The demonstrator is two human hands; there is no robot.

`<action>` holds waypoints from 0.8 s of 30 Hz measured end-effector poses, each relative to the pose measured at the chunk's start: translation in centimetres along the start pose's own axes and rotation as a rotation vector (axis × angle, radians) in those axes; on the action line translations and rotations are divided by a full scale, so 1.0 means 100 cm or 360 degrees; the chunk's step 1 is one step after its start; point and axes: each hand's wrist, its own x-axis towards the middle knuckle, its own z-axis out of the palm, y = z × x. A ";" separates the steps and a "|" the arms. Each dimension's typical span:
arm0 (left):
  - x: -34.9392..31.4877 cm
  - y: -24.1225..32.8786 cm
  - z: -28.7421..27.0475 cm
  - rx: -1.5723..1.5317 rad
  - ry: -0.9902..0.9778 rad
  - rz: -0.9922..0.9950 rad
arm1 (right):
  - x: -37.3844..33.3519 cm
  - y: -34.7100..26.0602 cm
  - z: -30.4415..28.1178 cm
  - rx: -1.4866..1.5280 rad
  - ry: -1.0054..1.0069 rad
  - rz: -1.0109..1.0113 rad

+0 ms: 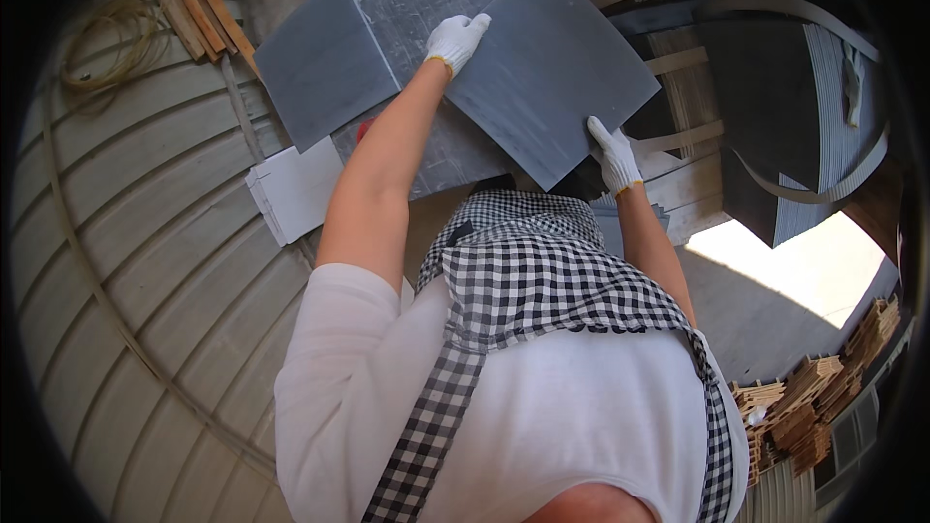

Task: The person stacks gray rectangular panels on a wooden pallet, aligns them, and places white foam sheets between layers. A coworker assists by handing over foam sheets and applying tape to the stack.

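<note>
At the far left you have a coil of pale cord (108, 34) lying on the ribbed, curved surface (145, 261), with a few wooden strips (199, 5) just beyond it toward the top edge. Further in, a small stack of white square sheets (295, 189) sits near your left elbow, and above it a dark grey square tile (325, 63) lies flat, its edge meeting a scuffed grey board (426, 0) that spreads out beneath your arms. Your left hand (455, 39), in a white work glove with a yellow cuff, reaches forward with the arm stretched out and closes over the upper left edge of a large grey slate tile (547, 73). That tile is lifted and tilted, held over the scuffed board and partly covering it, one corner pointing down toward your chest. Your right hand (613, 155), gloved the same way, grips the tile's lower right edge, fingers wrapped against its face, so both hands are clamped on the same tile and set well apart across it. Your black and white checked apron (523, 271) over a white shirt fills the lower middle. To the right of the tile lie pale wooden slats (683, 184) and a stack of dark sheets bound with straps (804, 116). Low at the far right, bundles of short wooden pieces (804, 407) stand beside a sunlit patch of ground (804, 261).
</note>
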 end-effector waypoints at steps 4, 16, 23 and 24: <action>0.009 -0.002 0.006 -0.0042 -0.0035 0.0069 | 0.012 0.011 -0.010 0.0019 -0.0015 -0.0012; 0.021 -0.016 -0.021 -0.1151 -0.0596 -0.0306 | 0.021 0.019 -0.014 0.0108 0.0038 0.0093; 0.028 -0.027 -0.019 -0.1196 -0.0664 -0.0322 | 0.033 0.039 -0.026 0.0446 0.0014 0.0091; 0.027 -0.026 -0.019 -0.1139 -0.0658 -0.0287 | 0.029 0.036 -0.022 0.0520 0.0044 0.0080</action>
